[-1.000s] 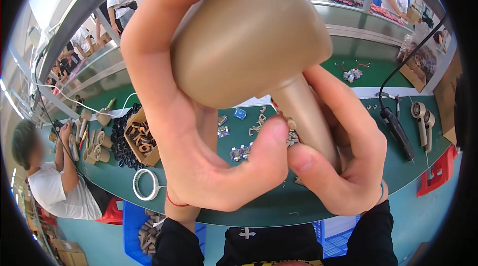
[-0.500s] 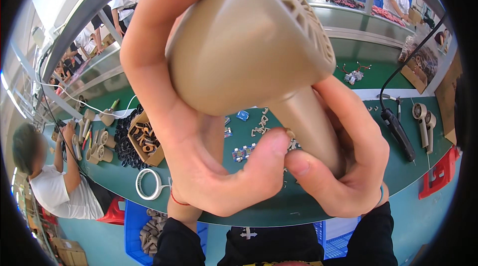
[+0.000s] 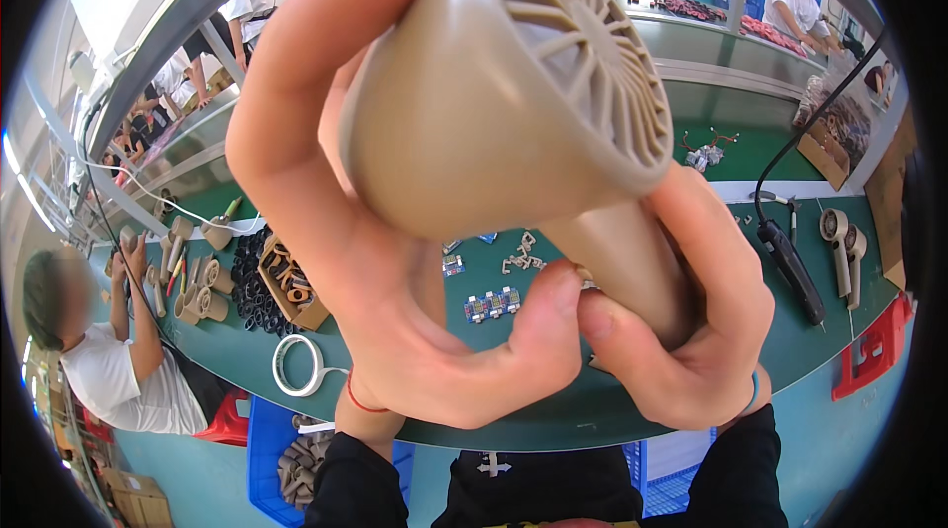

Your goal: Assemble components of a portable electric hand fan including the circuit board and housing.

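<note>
Close in front of me is a beige handheld fan [image 3: 464,138], its round ribbed grille facing up and to the right. My left hand [image 3: 385,321] curls round the fan's head from the left, fingers over the far side. Wrapped about the handle is my right hand [image 3: 706,301]. Both thumbs almost meet beside the handle; a tiny beige piece seems to sit at the left thumb's tip, too small to name. Beneath, on the green table [image 3: 494,385], lie small circuit boards [image 3: 492,305] and several little beige parts [image 3: 523,251].
A tape roll [image 3: 297,366], a carton of orange-and-black parts [image 3: 283,281] and black rings [image 3: 255,276] lie left. On the right are a black electric screwdriver [image 3: 790,269] and more beige fans [image 3: 835,237]. A blue crate [image 3: 259,454] stands below; a co-worker [image 3: 128,380] sits left.
The fan has turned, so its grille shows much more of its face. Both hands keep their hold and have shifted only slightly.
</note>
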### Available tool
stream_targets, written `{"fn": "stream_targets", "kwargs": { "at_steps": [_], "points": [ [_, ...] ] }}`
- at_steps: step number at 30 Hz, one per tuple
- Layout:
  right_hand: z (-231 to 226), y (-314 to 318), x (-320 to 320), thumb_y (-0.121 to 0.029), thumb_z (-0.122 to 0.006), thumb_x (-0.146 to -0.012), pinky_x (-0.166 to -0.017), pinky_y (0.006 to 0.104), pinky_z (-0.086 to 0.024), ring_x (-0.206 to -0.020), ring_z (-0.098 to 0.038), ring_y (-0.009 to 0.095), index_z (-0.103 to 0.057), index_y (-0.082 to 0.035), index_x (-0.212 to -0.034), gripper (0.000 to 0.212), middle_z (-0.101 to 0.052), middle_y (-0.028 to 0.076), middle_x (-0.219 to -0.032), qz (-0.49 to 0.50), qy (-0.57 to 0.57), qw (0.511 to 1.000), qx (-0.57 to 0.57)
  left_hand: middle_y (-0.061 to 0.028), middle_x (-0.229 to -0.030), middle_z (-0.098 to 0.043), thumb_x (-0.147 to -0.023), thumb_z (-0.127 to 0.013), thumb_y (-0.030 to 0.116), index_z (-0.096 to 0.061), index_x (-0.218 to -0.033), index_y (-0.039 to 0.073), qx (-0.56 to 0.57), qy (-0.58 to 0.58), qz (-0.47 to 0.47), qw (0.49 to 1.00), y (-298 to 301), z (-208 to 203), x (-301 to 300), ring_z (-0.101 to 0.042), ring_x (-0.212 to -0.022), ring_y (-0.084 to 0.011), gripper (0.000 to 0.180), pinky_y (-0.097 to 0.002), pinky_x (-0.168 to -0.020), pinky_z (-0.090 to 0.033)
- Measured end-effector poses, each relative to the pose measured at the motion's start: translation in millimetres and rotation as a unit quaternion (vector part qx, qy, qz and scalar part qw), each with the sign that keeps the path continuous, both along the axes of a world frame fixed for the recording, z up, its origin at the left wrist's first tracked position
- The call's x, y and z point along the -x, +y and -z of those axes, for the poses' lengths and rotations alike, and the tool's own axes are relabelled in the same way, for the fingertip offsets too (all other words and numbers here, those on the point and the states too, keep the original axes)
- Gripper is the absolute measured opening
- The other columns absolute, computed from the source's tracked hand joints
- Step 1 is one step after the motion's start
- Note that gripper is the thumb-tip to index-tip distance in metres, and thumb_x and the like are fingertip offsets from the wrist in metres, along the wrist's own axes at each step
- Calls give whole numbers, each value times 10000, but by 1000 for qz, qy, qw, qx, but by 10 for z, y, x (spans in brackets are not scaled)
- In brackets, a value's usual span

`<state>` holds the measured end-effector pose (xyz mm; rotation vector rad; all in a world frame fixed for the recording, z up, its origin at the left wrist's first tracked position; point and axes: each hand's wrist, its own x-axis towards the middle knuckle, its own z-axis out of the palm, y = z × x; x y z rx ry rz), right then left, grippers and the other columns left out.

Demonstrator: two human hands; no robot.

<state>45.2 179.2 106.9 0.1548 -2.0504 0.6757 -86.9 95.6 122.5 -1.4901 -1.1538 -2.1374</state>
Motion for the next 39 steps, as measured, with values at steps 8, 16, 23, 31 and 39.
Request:
{"fn": "stream_targets", "kwargs": {
  "at_steps": [8,16,23,31,39],
  "points": [
    [22,32,32,-130,-669,-787,-929,342,-443,-1054,-591,258,-449,121,-1341,646,-591,205,-1194,40,2,999,-37,-147,-1424,-386,-646,-743,245,-104,-1517,62,23,2,-9,1000,20,-6,-41,-447,-1301,-285,1096,-409,-1100,-363],
    [10,-46,71,-255,-510,-960,-859,302,-476,-969,-619,201,-406,103,-1394,572,-638,163,-1099,-41,-62,985,159,-189,-1473,-371,-637,-683,153,-215,-1494,54,62,30,-5,998,0,-37,17,-438,-1328,-291,981,-402,-1062,-409],
    [28,-72,67,-344,-482,-974,-596,221,-425,-684,-527,77,-461,33,-1385,558,-648,86,-1013,-47,-113,961,248,-192,-1418,-401,-646,-723,147,-223,-1465,28,60,74,5,995,21,7,99,-452,-1292,-284,967,-408,-1061,-397],
    [157,-216,285,-260,-387,-1028,-518,198,-398,-576,-533,118,-453,61,-1342,453,-633,116,-876,88,-8,938,334,-158,-1329,-505,-705,-760,169,-370,-1404,42,111,80,9,991,-169,33,530,-523,-1204,-258,811,-392,-1019,-426],
    [253,-68,371,-247,-381,-1029,-527,200,-390,-585,-517,117,-439,63,-1337,440,-626,125,-915,-55,-92,910,401,-155,-1317,-515,-717,-756,169,-384,-1393,44,194,56,-2,980,-206,53,566,-530,-1196,-258,781,-390,-1017,-428]
  ]
}}
